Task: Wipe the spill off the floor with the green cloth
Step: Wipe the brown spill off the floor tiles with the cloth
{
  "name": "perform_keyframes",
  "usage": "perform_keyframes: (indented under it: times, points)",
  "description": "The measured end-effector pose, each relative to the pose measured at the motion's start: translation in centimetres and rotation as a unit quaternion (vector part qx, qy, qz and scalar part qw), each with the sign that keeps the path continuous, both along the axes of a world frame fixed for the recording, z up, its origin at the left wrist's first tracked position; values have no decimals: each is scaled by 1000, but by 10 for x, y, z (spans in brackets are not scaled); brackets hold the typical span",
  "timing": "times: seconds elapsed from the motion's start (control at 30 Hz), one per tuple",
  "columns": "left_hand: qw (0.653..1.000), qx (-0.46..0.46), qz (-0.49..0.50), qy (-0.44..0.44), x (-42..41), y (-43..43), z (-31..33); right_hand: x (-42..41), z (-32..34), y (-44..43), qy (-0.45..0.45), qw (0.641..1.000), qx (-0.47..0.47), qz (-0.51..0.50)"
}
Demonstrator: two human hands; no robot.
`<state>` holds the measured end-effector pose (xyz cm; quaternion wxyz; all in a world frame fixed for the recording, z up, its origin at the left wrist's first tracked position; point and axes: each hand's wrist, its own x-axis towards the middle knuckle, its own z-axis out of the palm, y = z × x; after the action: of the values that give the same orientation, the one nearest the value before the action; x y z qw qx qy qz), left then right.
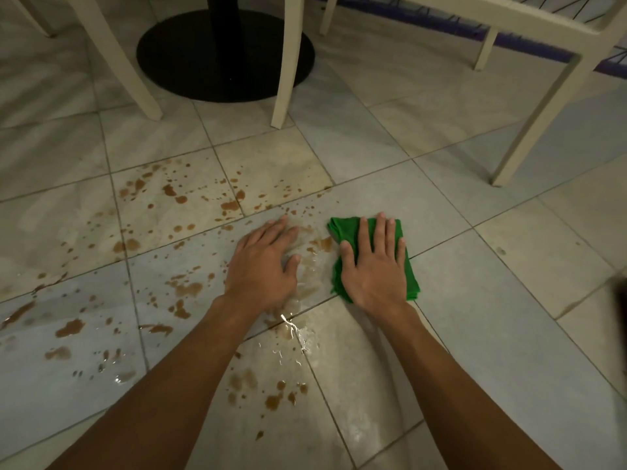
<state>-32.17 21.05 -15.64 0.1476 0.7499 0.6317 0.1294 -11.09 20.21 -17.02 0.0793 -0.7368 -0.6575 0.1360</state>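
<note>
Floor (pixel 509 293) of pale square tiles lies dry and open toward the right edge and the near right corner. The spill (pixel 188 289), brown splashes with a wet sheen, spreads across the middle and left tiles out to the left edge. Smeared wet streaks show on the tiles between the two hands and just below them.

At the far edge a round black table base (pixel 190 62) stands on the tiles, flanked by two cream chair legs (pixel 286 69) whose feet stand just beyond the farthest splashes. A second cream chair (pixel 547 113) stands at the far right, its near leg planted well apart from the cloth. A dark object (pixel 620 307), blurred, cuts into the right edge; what it is cannot be told.

The green cloth (pixel 346 230), folded into a rough rectangle, lies flat on the floor at the right fringe of the spill, just beside a brown puddle. The right hand (pixel 376 273) rests palm-down on it, fingers straight and slightly spread, gripping nothing; cloth shows past the fingertips and on both sides. The left hand (pixel 264 266) lies flat on the wet tile just beside the cloth, fingers straight and close together, holding nothing.
</note>
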Motion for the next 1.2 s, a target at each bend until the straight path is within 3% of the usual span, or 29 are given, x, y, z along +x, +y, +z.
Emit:
perform_keyframes:
  times: [0.13, 0.4, 0.6, 0.77, 0.97, 1.2]
  points:
    - [1000, 0, -7, 9, -2, 7, 3, 14, -2, 2, -35, 994, 29, 104]
    - [998, -30, -39, 33, -7, 20, 9, 7, -1, -25, -35, 996, 13, 85]
    - [996, -57, -61, 36, -14, 26, 10, -12, -3, 0, -35, 999, -11, -38]
    - [996, -60, -52, 50, -10, 24, 12, -33, 1, -13, -18, 999, -20, 24]
    - [993, -93, -63, 41, -11, 31, 23, -22, 12, -24, -15, 994, -76, -73]
    - [982, -133, -113, 68, -20, 41, 32, -20, 24, -7, -4, 983, -171, -63]
